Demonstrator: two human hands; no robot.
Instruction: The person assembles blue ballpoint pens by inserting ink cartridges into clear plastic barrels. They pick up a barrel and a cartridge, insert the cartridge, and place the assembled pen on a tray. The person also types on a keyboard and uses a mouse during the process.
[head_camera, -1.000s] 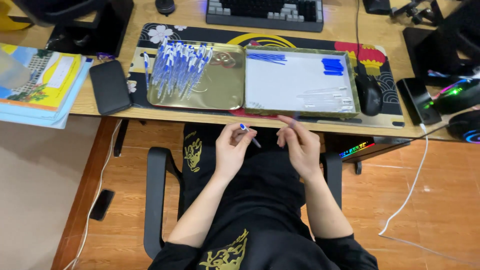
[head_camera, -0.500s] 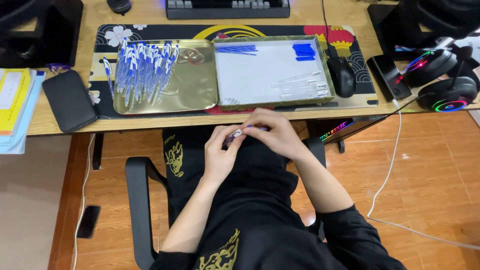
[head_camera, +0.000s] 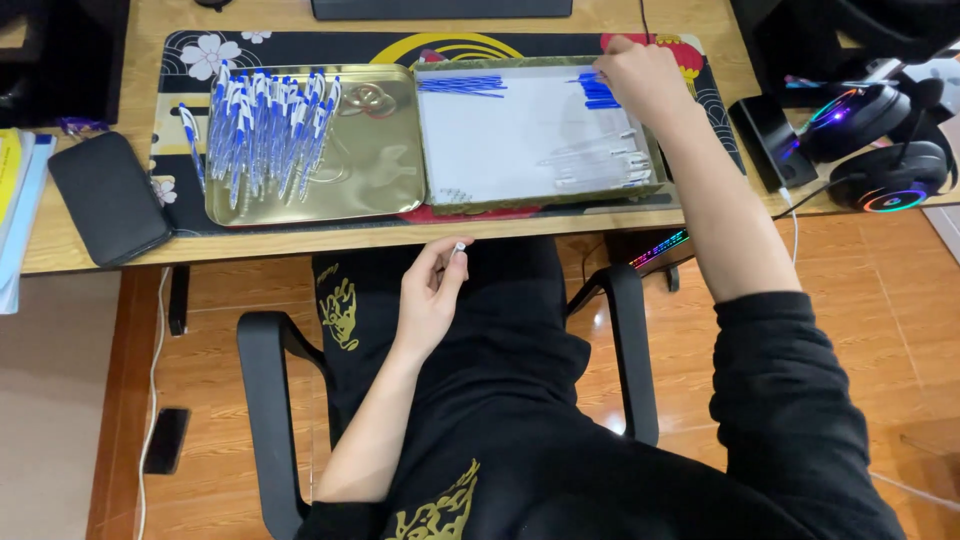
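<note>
My left hand (head_camera: 430, 290) rests over my lap just below the desk edge, fingers closed on a small pen part (head_camera: 456, 249) with a pale tip. My right hand (head_camera: 640, 75) reaches up over the white-lined tray (head_camera: 500, 150), its fingers on the pile of blue caps (head_camera: 597, 90) at the tray's far right. Clear pen barrels (head_camera: 600, 165) lie in that tray's lower right and blue refills (head_camera: 460, 85) along its top left. A gold tray (head_camera: 385, 170) to the left holds several assembled blue and white pens (head_camera: 260, 125).
A black pouch (head_camera: 110, 195) lies at the desk's left, papers (head_camera: 15, 200) beyond it. A lit headset (head_camera: 880, 150) and a black box (head_camera: 765, 140) sit at the right. The black chair's armrests (head_camera: 270, 400) flank my lap; a cable (head_camera: 155, 370) runs down the left.
My hands were together over my lap on the pen. Now the right hand has gone up to the blue caps in the white tray, and the left stays low with the part.
</note>
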